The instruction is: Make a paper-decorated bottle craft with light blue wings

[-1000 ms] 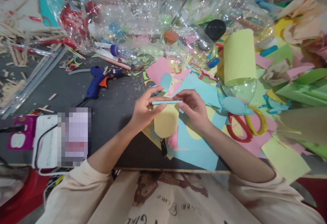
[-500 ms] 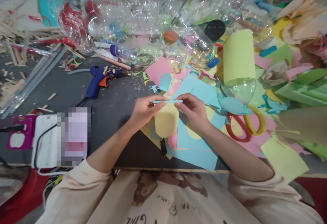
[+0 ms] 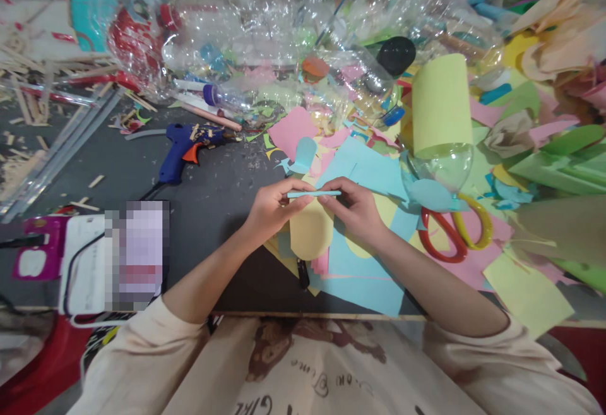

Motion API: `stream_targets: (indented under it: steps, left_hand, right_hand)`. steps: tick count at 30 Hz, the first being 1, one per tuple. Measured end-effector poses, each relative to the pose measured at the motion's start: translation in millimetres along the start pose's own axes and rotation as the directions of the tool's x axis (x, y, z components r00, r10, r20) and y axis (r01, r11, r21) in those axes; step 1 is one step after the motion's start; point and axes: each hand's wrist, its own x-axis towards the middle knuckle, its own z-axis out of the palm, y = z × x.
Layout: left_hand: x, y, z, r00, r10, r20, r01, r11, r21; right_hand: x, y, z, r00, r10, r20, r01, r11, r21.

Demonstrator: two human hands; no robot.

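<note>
A narrow light-blue strip of paper (image 3: 314,194), folded or rolled, lies level between my two hands. My left hand (image 3: 272,205) pinches its left part between thumb and fingers. On the right part, my right hand (image 3: 356,206) closes in the same way, the two thumbs almost meeting at the middle. Just below the strip is a yellow paper piece (image 3: 311,235) with a rounded lower end; whether it joins the strip I cannot tell. Under my hands are blue paper sheets (image 3: 364,288) and a small black tool (image 3: 302,273).
A blue glue gun (image 3: 177,150) lies to the left, beyond a phone (image 3: 144,244). Scissors (image 3: 442,235) with red and yellow handles lie at right, near a bottle wrapped in yellow-green paper (image 3: 442,105). Clear plastic bottles (image 3: 265,30) and paper scraps crowd the back.
Both hands and the blue strip have shifted slightly down toward me. The grip on the strip stays much the same, and the yellow piece below has moved down a little too.
</note>
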Motion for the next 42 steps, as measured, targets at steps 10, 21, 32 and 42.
stream_targets:
  steps: [10, 21, 32, 42]
  left_hand:
    - [0, -1, -2.8, 0.999, 0.035, 0.035, -0.038, 0.996, 0.079]
    - [1, 1, -3.3, 0.999, -0.004, 0.035, 0.005, 1.000, -0.031]
    - [0, -1, -2.8, 0.996, 0.068, -0.066, -0.069, 0.998, -0.010]
    - [-1, -3, -4.6, 0.990, 0.091, -0.112, -0.087, 0.995, 0.040]
  right_hand:
    - [1, -3, 1, 1.000, 0.016, -0.009, -0.016, 1.000, 0.002]
    - [1, -1, 1, 0.999, 0.020, -0.042, -0.019, 1.000, 0.008]
    - [0, 5, 1, 0.996, 0.045, -0.079, -0.040, 0.997, 0.072]
    - [-2, 6, 2, 0.995, 0.017, -0.100, -0.009, 0.997, 0.082]
